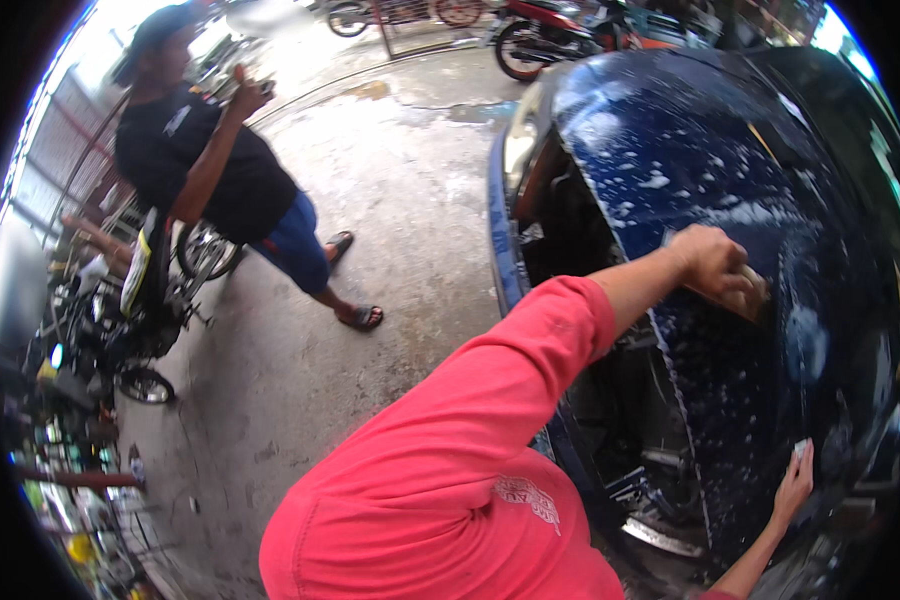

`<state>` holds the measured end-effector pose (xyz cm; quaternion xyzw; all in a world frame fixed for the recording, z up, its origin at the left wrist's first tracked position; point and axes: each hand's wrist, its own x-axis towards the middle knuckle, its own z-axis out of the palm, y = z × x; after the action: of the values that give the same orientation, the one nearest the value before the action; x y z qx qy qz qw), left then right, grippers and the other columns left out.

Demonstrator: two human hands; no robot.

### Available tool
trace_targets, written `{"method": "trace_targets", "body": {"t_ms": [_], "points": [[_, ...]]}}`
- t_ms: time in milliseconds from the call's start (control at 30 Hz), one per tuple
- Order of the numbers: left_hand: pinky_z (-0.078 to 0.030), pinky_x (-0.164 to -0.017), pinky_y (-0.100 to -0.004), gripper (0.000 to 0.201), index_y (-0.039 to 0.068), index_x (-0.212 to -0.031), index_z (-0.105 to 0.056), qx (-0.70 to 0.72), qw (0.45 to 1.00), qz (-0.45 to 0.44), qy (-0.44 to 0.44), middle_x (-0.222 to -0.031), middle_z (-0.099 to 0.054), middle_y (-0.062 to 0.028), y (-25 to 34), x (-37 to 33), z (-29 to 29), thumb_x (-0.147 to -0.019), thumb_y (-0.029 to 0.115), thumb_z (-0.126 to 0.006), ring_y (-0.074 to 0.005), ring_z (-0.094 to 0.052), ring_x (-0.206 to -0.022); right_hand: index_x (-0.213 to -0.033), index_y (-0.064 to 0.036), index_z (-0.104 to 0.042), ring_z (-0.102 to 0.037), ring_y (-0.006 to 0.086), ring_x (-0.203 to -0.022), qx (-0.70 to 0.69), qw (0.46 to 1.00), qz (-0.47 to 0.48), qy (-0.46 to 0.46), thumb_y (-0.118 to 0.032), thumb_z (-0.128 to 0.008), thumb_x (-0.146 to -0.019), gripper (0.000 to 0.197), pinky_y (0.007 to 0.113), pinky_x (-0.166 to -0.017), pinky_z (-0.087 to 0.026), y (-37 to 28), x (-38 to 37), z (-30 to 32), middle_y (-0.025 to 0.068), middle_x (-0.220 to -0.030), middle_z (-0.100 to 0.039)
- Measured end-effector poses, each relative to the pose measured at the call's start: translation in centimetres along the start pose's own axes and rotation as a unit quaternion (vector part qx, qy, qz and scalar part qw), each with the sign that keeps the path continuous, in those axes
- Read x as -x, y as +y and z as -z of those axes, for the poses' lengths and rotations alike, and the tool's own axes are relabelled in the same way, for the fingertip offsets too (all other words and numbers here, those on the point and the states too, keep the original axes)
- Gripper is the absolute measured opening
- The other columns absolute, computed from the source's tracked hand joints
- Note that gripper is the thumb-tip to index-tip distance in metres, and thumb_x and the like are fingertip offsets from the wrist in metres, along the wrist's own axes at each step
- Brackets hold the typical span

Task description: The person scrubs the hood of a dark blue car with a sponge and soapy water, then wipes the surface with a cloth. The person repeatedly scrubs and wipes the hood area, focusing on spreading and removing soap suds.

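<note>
Under both my hands lies the wet dark-blue hood (670,150) of a car, spotted with white suds. My left hand (712,262) reaches across on a red-sleeved arm, its fingers closed round a flat brownish block (742,298) pressed to the hood. Much of that block is hidden by the hand, and I cannot tell its material. Lower down at the right, my right hand (796,484) pinches a small whitish piece (801,448) against the painted surface. The car's front opening (630,400), with its headlight and grille parts out, gapes below the hood's edge.
A person (210,150) in a black shirt and blue shorts stands at the left on the concrete floor (390,230). Motorcycles (145,290) are parked behind them. A red motorcycle (550,35) stands beyond the car. Assorted clutter (80,500) fills the lower left.
</note>
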<state>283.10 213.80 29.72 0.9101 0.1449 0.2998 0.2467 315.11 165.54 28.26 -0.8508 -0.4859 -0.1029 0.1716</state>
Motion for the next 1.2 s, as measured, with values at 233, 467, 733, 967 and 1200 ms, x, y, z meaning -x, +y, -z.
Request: {"method": "trace_targets", "body": {"t_ms": [233, 467, 733, 967, 1200], "points": [[-0.061, -0.082, -0.0525, 0.053, 0.013, -0.097, -0.084, 0.013, 0.999, 0.033, 0.015, -0.092, -0.081, -0.0175, 0.1, -0.2, -1.0, -0.083, 0.064, -0.076, -0.0422, -0.077, -0.089, -0.158, -0.0022, -0.057, -0.057, 0.0373, -0.146, 0.026, 0.980, -0.125, 0.152, -0.037, -0.064, -0.113, 0.058, 0.043, -0.120, -0.047, 4.4, 3.7, -3.7, 0.0229, -0.160, -0.058], [-0.062, -0.080, -0.0517, 0.054, 0.011, -0.093, -0.083, 0.025, 0.999, 0.031, 0.024, -0.091, -0.080, -0.0176, -0.1, -0.2, -1.2, -0.081, 0.063, -0.077, -0.0412, -0.077, -0.089, -0.156, 0.0111, -0.052, -0.073, 0.0433, -0.119, 0.023, 0.973, -0.131, 0.189, -0.055, -0.086, -0.093, 0.097, 0.047, -0.104, -0.058, -3.7, 3.6, -0.3, 0.0324, -0.131, -0.073], [-0.062, -0.079, -0.0525, 0.054, 0.011, -0.091, -0.082, 0.019, 0.999, 0.034, 0.032, -0.088, -0.080, -0.0184, 0.1, -0.1, -1.0, -0.081, 0.064, -0.076, -0.0421, -0.077, -0.087, -0.141, 0.0135, -0.064, -0.072, 0.0439, -0.121, 0.033, 0.972, -0.095, 0.213, -0.054, -0.089, -0.090, 0.088, 0.049, -0.108, -0.056, -4.3, 3.4, 0.1, 0.0329, -0.134, -0.072], [-0.062, -0.079, -0.0524, 0.051, 0.014, -0.095, -0.081, 0.013, 0.999, 0.032, 0.027, -0.092, -0.080, -0.0152, 0.5, 0.4, -0.1, -0.086, 0.064, -0.075, -0.0422, -0.077, -0.088, -0.157, -0.0006, -0.056, -0.062, 0.0397, -0.139, 0.097, 0.987, -0.099, 0.083, -0.037, -0.074, -0.107, 0.064, 0.047, -0.116, -0.048, 0.1, 2.9, 0.5, 0.0233, -0.154, -0.063], [-0.054, -0.067, -0.0561, 0.047, 0.004, -0.093, -0.061, 0.017, 0.996, 0.085, -0.012, -0.081, -0.071, -0.0253, 3.2, 8.5, 1.5, -0.104, 0.049, -0.070, -0.0496, -0.071, -0.080, -0.166, -0.0059, -0.046, -0.061, 0.0409, -0.133, -0.020, 0.994, -0.052, 0.099, -0.047, -0.082, -0.095, 0.090, 0.048, -0.114, -0.046, 0.3, 3.4, 2.0, 0.0223, -0.142, -0.064]]}}
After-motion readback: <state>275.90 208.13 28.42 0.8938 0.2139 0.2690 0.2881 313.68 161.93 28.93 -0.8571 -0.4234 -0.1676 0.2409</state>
